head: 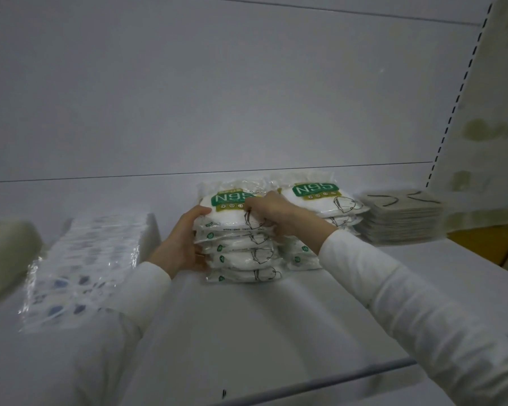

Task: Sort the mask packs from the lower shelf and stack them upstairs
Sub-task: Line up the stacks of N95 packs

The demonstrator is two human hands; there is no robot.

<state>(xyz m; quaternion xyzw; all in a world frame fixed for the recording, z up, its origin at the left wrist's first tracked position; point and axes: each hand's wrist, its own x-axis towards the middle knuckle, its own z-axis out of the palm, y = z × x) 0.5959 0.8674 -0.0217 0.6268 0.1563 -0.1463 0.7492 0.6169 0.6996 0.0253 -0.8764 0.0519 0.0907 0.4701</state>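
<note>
Sleeves point(408, 303) nearest | stack point(241, 253) sat on shelf point(247, 332) near back edge | left hand point(185, 244) gripped its left side, right hand point(272, 213) clutched top pack point(226, 200) | light, squishy, slick film: squeeze both sides imo

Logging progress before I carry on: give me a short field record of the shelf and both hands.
shelf: white shelf, carries everything below
front stack: several N95 mask packs, mid-shelf
back stack: more N95 packs, behind and to the right
left hand: grips the front stack's left side
right hand: curled on the top pack
left side: wrapped bundle
right side: grey stack
</note>
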